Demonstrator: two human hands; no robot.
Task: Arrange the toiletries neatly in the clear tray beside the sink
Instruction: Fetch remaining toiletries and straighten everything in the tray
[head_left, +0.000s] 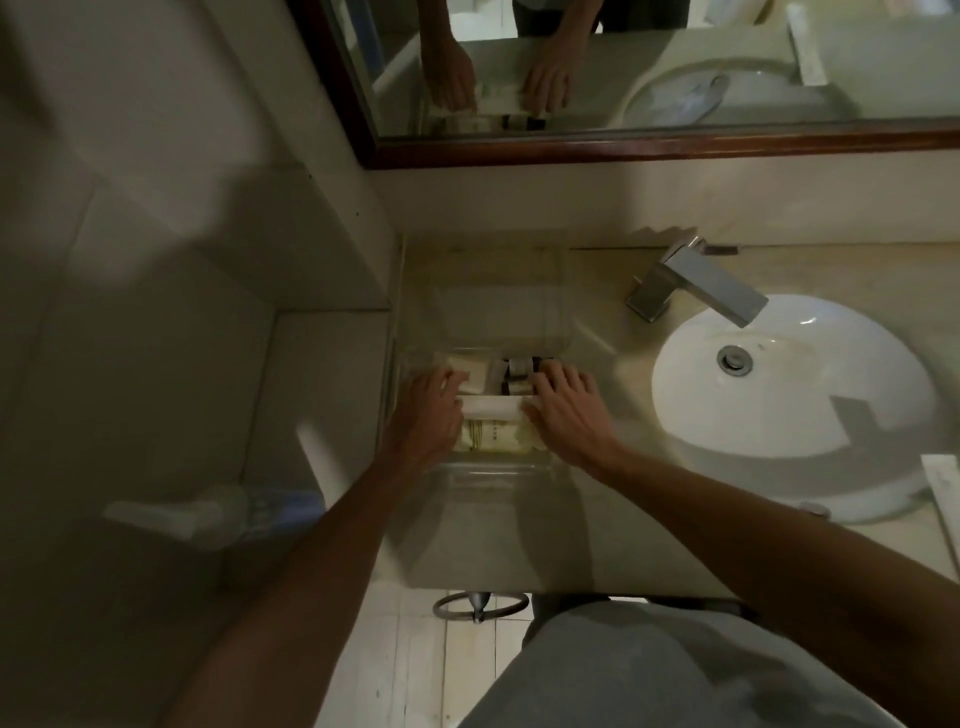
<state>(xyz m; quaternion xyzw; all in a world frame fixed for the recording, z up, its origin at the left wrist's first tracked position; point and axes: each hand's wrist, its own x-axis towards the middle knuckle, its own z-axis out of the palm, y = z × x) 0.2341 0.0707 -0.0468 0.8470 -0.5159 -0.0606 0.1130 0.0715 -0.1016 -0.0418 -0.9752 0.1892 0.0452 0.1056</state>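
A clear tray (498, 470) lies on the beige counter left of the sink. Inside it are flat cream packets (475, 375), small dark bottles with white labels (517, 370), a white box (491, 407) lying crosswise, and a pale yellow packet (493, 439) nearer me. My left hand (426, 410) rests on the left end of the white box, fingers over the cream packets. My right hand (563, 405) presses the box's right end, fingers spread over the dark bottles. Both hands touch the box from either side.
A second clear container (493, 301) stands behind the tray against the wall. A white basin (789, 395) with a chrome tap (696, 283) is on the right. A white sachet (943, 483) lies at the far right. A mirror (623, 67) hangs above.
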